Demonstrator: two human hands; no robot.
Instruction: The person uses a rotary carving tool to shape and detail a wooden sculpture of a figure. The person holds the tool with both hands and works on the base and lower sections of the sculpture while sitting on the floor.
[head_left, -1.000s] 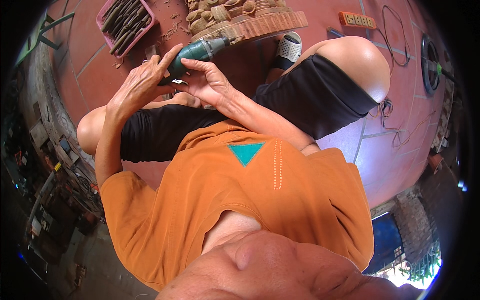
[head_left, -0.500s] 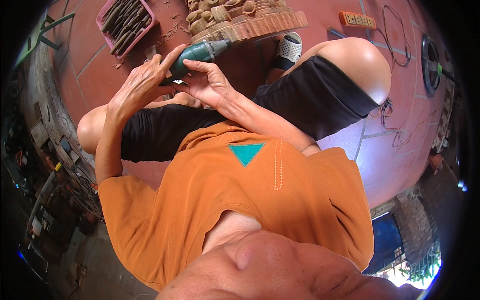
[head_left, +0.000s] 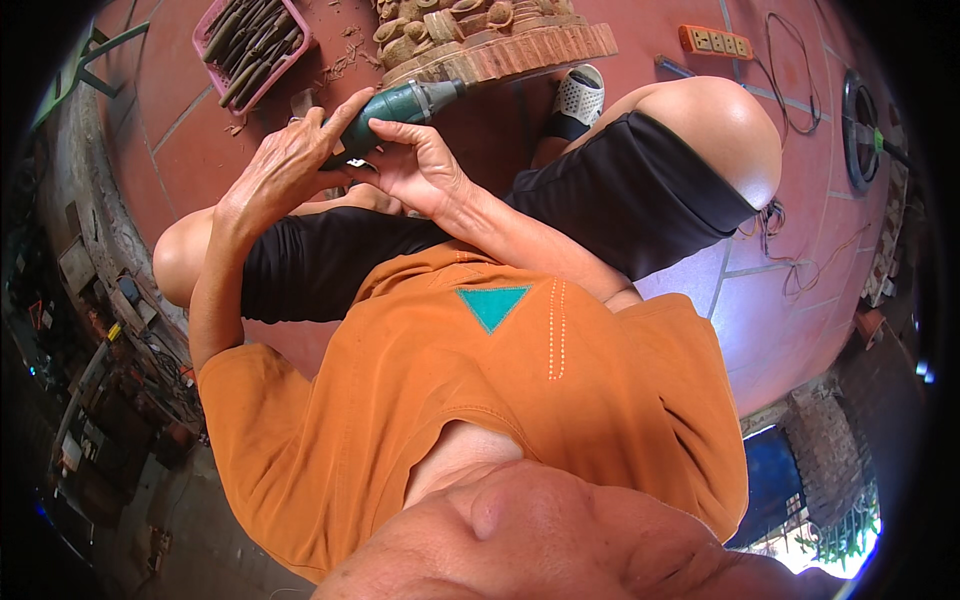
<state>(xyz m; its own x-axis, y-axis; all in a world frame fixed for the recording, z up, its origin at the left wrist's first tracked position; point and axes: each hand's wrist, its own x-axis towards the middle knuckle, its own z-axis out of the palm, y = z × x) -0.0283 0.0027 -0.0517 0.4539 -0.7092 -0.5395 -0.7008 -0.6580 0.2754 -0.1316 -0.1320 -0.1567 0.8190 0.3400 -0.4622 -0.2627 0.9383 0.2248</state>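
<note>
A green die grinder with a grey metal nose lies across both of my hands, its nose toward the right. My left hand is closed round its rear end, the index finger stretched along the body. From below, my right hand grips the middle, with the thumb against the casing and the other fingers bent under it. Part of the rear end is hidden by my fingers. Just beyond the tool's nose stands a carved wooden piece on a thick, rough-edged base, cut off by the top of the view.
A pink basket of long dark carving tools sits at the far left, with wood shavings beside it. An orange power strip and its cord lie far right, near a black ring-shaped object. My bent knees flank the work.
</note>
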